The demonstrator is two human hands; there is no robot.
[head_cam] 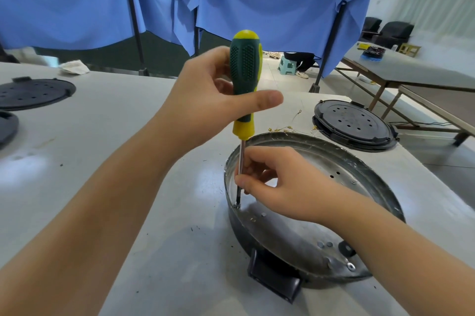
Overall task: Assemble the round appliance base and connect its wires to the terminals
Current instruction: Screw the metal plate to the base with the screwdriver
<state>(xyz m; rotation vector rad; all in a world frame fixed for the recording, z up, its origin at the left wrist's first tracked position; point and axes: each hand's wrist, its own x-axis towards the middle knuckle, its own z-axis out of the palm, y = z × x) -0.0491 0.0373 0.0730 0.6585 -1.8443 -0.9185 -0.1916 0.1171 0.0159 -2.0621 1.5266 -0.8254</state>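
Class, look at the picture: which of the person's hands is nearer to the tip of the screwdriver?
The right hand. Its fingers pinch the metal shaft just above the screwdriver tip inside the round metal base. The left hand grips the green and yellow handle, higher up.

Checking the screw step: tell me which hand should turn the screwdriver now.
Left. The left hand already grips the screwdriver by its handle, upright, tip at the screw inside the metal base. The right hand only pinches the shaft low down, steadying it.
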